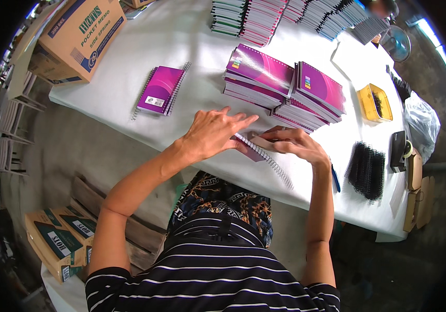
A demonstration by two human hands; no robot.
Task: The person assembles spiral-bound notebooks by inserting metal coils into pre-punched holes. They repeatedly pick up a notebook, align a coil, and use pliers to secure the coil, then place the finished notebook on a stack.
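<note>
Near the front edge of the table, a small purple notebook (253, 152) is between my two hands. A spiral wire coil (280, 170) runs along its edge, and a loose length sticks out toward me. My left hand (210, 134) grips the notebook's left end between thumb and fingers, with some fingers stretched out above it. My right hand (296, 145) closes around the notebook by the coil, its fingers bent; they hide part of the cover. Further left lies a small stack of purple spiral notebooks (161, 89) with wire coils on their edges.
Purple notebook stacks (285, 88) stand beyond my hands, with more stacks (249, 21) behind. To the right are a yellow tray (375, 103), black coils (366, 171), a blue pen (335, 178) and a tape dispenser (398, 151). A carton (77, 41) stands at the far left.
</note>
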